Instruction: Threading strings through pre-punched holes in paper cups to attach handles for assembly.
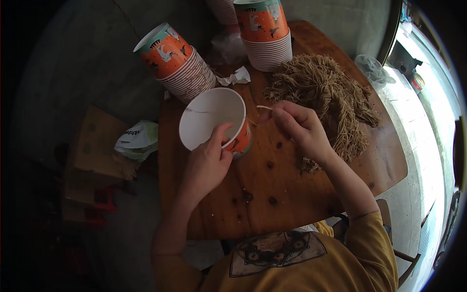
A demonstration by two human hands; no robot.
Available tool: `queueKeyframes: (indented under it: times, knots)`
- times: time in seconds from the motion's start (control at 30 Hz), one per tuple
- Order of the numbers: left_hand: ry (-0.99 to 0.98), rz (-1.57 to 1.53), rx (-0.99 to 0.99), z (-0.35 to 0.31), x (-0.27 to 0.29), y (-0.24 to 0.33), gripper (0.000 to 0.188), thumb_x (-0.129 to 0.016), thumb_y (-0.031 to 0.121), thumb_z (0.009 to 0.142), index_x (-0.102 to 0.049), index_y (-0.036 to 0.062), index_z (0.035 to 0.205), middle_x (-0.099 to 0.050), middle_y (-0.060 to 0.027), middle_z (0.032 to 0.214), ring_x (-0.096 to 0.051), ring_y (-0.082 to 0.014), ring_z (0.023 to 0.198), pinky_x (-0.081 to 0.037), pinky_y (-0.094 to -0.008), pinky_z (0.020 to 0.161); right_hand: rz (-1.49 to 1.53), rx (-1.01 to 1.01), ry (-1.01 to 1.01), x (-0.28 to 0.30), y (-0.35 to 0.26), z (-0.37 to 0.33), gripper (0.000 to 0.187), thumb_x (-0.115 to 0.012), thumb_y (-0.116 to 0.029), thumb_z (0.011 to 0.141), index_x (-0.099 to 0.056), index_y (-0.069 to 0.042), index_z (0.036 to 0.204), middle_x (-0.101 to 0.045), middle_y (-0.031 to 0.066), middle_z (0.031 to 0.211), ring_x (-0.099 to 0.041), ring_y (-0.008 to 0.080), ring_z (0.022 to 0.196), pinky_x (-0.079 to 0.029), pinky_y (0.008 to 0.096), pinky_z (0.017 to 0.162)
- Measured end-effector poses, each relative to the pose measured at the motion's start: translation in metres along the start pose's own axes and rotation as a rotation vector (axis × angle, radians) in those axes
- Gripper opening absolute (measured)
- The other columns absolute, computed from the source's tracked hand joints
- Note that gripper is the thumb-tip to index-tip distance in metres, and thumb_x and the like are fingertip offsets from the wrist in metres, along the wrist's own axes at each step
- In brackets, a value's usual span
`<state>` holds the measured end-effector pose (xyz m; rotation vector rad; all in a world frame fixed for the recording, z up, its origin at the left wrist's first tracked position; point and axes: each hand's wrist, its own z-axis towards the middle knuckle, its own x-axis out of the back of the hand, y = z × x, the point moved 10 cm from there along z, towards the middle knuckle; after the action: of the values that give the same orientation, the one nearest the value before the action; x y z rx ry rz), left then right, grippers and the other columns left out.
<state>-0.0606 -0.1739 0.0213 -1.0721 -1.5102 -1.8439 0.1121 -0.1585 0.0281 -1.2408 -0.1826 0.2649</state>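
My left hand (208,163) grips an orange paper cup (214,121) by its rim, tilted so its white inside faces up. My right hand (297,127) pinches a thin tan string (264,107) just right of the cup's rim. Behind my right hand lies a big heap of tan strings (326,92) on the wooden table (272,194).
Two stacks of orange paper cups stand at the table's back: one leaning at the left (177,61), one upright (265,34). A crumpled white paper (236,77) lies between them. Cardboard boxes (97,146) and a white bag (137,139) sit on the floor to the left.
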Motion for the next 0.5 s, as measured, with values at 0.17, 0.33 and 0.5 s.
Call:
queueKeyframes:
  times: [0.17, 0.33, 0.5]
  knots:
    - [0.003, -0.067, -0.034, -0.012, 0.008, -0.005, 0.029, -0.057, 0.009, 0.085, -0.056, 0.0048, 0.113, -0.064, -0.0169, 0.095, -0.064, -0.0281, 0.082, -0.050, -0.0361, 0.072, -0.363, 0.264, -0.038, -0.012, -0.020, -0.003, 0.014, -0.055, -0.011, 0.088, -0.064, 0.000, 0.091, -0.056, 0.0089, 0.073, -0.058, 0.0196, 0.068, -0.047, 0.0300, 0.064]
    - [-0.053, -0.356, 0.060, -0.009, 0.009, -0.015, 0.038, -0.051, 0.003, 0.087, -0.050, 0.0035, 0.125, -0.064, -0.0118, 0.100, -0.060, -0.0130, 0.082, -0.048, -0.0291, 0.077, -0.614, 0.357, 0.001, -0.042, -0.017, -0.018, 0.009, -0.061, -0.011, 0.081, -0.061, -0.003, 0.081, -0.058, 0.0092, 0.074, -0.059, 0.0271, 0.059, -0.050, 0.0366, 0.054]
    - [-0.138, -0.634, 0.053, -0.009, 0.006, 0.002, 0.052, -0.046, -0.003, 0.086, -0.038, 0.0023, 0.138, -0.059, -0.0062, 0.113, -0.057, -0.0115, 0.096, -0.045, -0.0273, 0.088, -0.670, 0.428, 0.074, -0.053, -0.021, -0.020, 0.005, -0.062, -0.006, 0.077, -0.061, -0.003, 0.080, -0.059, 0.0099, 0.070, -0.061, 0.0271, 0.059, -0.050, 0.0357, 0.053]
